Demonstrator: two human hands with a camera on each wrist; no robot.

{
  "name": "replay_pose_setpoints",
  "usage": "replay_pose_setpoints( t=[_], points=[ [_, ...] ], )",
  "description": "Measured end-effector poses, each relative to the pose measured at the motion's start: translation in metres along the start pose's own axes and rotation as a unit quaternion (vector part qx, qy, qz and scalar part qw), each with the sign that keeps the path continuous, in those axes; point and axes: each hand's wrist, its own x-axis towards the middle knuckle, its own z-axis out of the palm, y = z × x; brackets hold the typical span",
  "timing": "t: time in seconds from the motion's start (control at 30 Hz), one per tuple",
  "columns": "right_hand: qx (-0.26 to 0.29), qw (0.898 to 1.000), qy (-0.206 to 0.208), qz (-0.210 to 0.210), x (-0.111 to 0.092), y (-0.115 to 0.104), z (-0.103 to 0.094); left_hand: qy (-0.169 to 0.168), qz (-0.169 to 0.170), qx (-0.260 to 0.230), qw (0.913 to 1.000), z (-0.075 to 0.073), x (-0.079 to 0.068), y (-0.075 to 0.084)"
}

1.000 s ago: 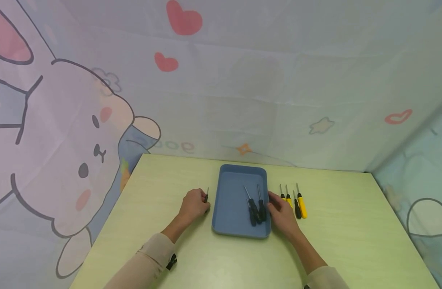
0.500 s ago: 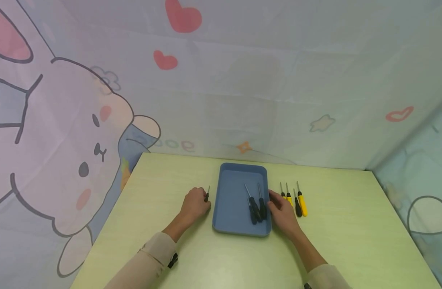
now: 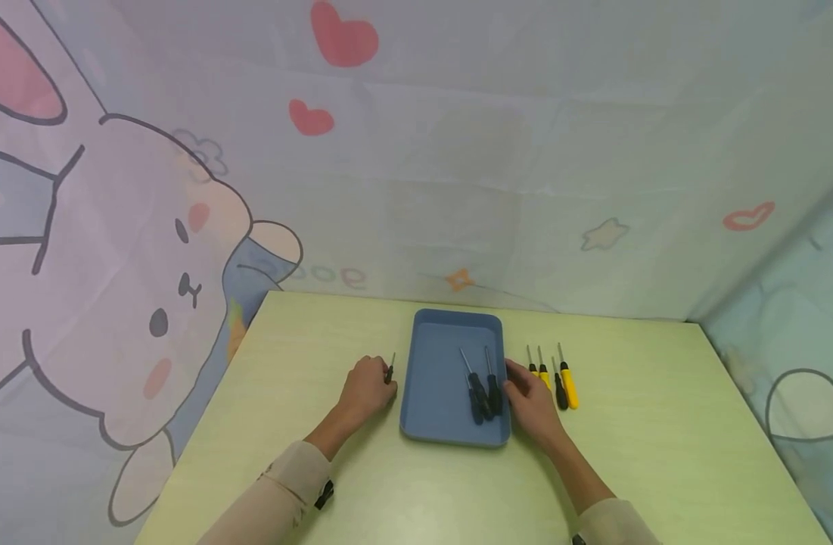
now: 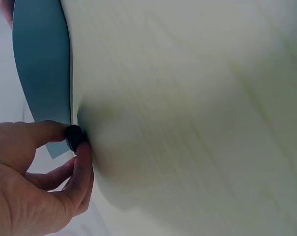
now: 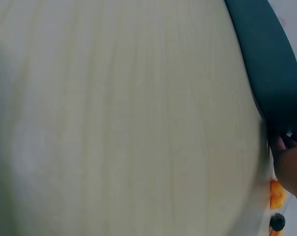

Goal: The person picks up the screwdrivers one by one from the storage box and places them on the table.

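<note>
Left of the blue tray, my left hand pinches a small screwdriver with a black handle, its shaft pointing away from me. In the left wrist view, thumb and fingers hold the black handle end close to the table, beside the tray's wall. On the other side, my right hand holds the tray by its right edge. The right wrist view shows its fingers at the tray wall. Inside the tray, toward the right, lie three black-handled screwdrivers, two of them overlapping.
Right of the tray several screwdrivers lie on the light yellow-green table: a yellow-handled one, a black-handled one and two more yellow ones partly behind my right hand. A printed cloth hangs behind the table.
</note>
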Motion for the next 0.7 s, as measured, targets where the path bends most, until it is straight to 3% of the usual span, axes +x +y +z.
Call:
replay_pose_setpoints(
  t=[0.53,0.7],
  points=[
    [0.003,1.000,-0.003,0.008,-0.0002,0.0037,0.0006,-0.008,0.006,0.014,0.9999,-0.0037,0.0002,0.0007],
    [0.004,1.000,-0.001,0.006,0.0004,0.0036,0.0010,0.005,0.013,0.018,0.9998,-0.0098,0.0019,0.0040]
  ],
)
